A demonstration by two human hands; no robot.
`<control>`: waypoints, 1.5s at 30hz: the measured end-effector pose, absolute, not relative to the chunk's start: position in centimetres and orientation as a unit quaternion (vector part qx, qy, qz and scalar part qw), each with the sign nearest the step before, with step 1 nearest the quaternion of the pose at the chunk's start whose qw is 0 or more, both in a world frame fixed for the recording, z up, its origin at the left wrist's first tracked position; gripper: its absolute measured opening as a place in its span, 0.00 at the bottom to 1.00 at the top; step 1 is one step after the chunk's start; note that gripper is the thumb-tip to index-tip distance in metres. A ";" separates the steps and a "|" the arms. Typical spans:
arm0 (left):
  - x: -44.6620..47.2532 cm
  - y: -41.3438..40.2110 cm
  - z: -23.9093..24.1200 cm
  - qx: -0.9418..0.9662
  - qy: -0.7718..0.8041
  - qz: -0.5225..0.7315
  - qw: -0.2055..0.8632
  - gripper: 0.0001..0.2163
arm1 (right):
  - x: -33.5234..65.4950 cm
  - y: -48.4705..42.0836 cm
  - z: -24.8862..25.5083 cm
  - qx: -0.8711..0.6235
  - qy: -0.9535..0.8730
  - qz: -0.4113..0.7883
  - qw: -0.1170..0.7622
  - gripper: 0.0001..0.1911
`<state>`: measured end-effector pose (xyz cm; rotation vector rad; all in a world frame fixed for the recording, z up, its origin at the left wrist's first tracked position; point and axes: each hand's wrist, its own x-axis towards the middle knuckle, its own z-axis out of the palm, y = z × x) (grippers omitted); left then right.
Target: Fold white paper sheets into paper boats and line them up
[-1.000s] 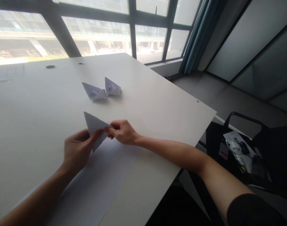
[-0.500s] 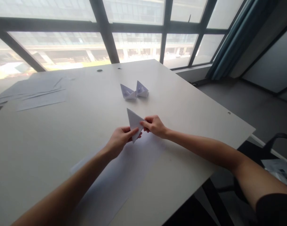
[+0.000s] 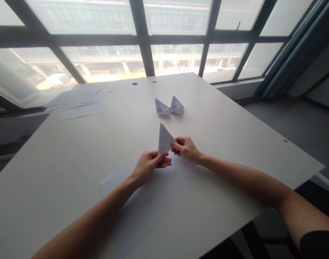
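Between my two hands is a piece of folded white paper, roughly triangular with its sharp tip pointing up. My left hand pinches its lower corner, thumb in front and fingers behind. The right-hand corner is gripped by my right hand, with the thumb on the near face. Both hands are raised over a large white paper sheet lying on the table. Just beyond them stand two folded paper boats side by side, very close together.
The white table reaches to a row of windows with dark frames. Loose paper sheets overlap at its far left. Two cable holes show near the back edge. A blue curtain hangs at the right.
The view has turned left, so everything sits further right. My left hand has shifted down to the folded paper's bottom corner, and the paper has tilted more upright. My right hand keeps its hold.
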<state>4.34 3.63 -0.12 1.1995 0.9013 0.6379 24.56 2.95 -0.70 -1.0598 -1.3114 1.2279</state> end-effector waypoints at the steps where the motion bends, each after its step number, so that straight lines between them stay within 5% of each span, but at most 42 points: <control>1: 4.3 3.6 -0.1 0.534 0.400 0.285 0.688 0.18 | 24.6 2.9 -0.6 -0.438 -0.545 0.509 0.501 0.18; 10: 4.7 3.7 1.7 0.599 0.384 0.351 0.609 0.19 | 24.2 1.5 -0.2 -0.427 -0.558 0.540 0.464 0.17; 19: 5.4 4.2 0.6 0.529 0.333 0.404 0.668 0.20 | 23.8 1.3 -0.4 -0.428 -0.557 0.520 0.486 0.23; 45: 4.6 5.2 1.1 0.439 0.370 0.445 0.688 0.20 | 23.8 0.9 -0.9 -0.429 -0.697 0.414 0.398 0.17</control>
